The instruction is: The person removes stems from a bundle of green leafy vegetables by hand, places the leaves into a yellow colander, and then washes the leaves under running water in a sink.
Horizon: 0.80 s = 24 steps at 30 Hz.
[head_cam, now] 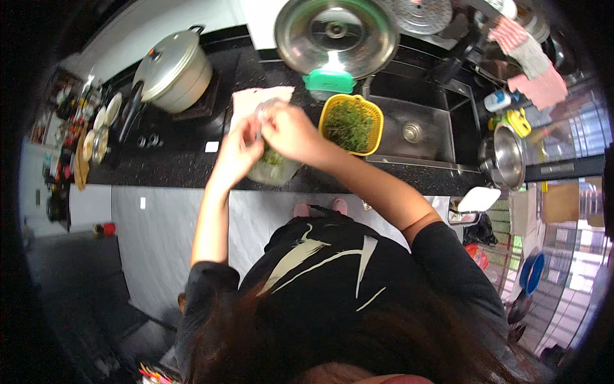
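A clear plastic bag (277,174) with green leaves inside sits near the counter's front edge. Both hands are at its gathered top, slightly blurred by motion. My left hand (241,152) pinches the bag's neck from the left. From the right, my right hand (291,130) grips the twisted plastic just above, its fingers close to those of the left. Behind them a pale pink cloth (243,102) lies on the black counter, partly covered by the hands. A yellow plastic basket (379,126) holding leafy greens (346,126) is just right of my right wrist.
A green-lidded container (330,80) stands behind the basket, before a large metal lid (336,30). To the right is a steel sink (429,129), with a steel bowl (509,156) beyond. A large pot (175,72) occupies the stove at left.
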Motion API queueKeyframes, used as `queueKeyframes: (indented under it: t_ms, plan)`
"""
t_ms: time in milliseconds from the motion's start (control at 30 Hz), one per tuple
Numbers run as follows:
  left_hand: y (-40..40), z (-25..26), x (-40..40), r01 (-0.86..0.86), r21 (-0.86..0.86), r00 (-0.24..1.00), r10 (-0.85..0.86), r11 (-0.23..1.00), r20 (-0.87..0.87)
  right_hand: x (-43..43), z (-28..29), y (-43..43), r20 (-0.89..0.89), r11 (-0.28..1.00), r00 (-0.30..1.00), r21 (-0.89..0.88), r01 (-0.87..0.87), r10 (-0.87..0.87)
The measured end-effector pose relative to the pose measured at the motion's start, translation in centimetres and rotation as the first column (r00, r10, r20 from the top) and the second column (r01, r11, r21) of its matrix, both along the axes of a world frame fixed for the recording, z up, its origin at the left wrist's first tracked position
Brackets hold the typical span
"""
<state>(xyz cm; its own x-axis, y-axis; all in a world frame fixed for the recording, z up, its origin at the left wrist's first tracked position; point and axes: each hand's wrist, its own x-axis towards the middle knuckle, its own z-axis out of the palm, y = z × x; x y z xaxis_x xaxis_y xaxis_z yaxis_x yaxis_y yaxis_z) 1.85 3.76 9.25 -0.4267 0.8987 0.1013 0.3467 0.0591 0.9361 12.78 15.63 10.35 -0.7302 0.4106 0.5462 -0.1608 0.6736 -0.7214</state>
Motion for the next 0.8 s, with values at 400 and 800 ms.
queueKeyframes:
  t_ms: [400, 800]
  plan:
    - [3.4, 1.5, -1.6, -0.356, 0.273, 0.917, 0.278, 0.894, 0.285, 10.3, -1.1, 5.7, 0.172, 0.779, 0.797, -0.170, 0.603, -0.579]
    - [7.4, 1.4, 1.1, -0.311, 0.509, 0.930, 0.147, 0.802, 0.337, 18.8, -16.3, 9.7, 0.751, 0.475, 0.381, -0.103, 0.874, -0.539]
